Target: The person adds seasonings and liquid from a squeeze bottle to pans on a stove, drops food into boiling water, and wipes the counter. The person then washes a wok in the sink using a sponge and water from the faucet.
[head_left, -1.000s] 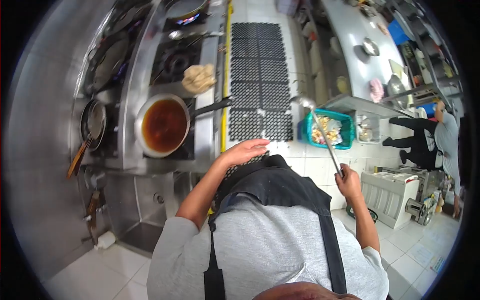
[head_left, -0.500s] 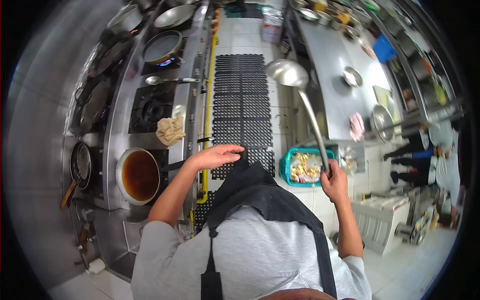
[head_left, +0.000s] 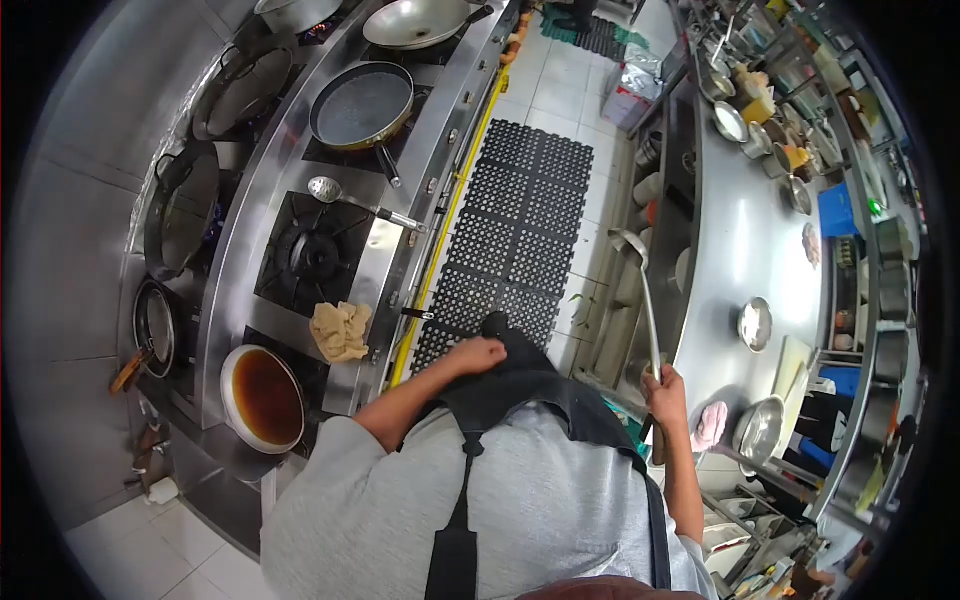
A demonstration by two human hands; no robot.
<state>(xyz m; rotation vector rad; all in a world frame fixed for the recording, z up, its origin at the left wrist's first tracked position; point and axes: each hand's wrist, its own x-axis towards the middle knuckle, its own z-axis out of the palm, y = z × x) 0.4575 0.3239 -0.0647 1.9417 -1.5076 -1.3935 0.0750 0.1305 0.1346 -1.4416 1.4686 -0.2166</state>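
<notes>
One long metal ladle [head_left: 651, 310] is in the right hand [head_left: 665, 392], whose fingers wrap the handle well away from the bowl [head_left: 629, 241]. Taking the middle of the view as the clock's centre, the right hand is at 4 o'clock and the bowl at 2 o'clock, beside the steel counter [head_left: 740, 215] as seen from above; from the fist, the shaft runs toward 12, tipped slightly to 11. The left hand [head_left: 479, 355], just below centre at 6 o'clock, is curled into a loose fist by the black apron [head_left: 515, 378], and nothing shows in it. The ladle looks stiff and hard to break, moderate in weight, but its length should make it feel tip-heavy, more so with liquid aboard; whether the bowl holds anything cannot be told. Its smooth metal would likely turn slippery with oil and carry heat, so the end of the handle seems the best hold, thumb along the shaft against rolling. At 8 o'clock a pan of brown liquid [head_left: 268, 398] sits on the stove [head_left: 378, 250]; a soft, crumpled cloth [head_left: 340, 332] lies near it, between 8 and 9, and a slotted spoon [head_left: 326, 190] at 10.
</notes>
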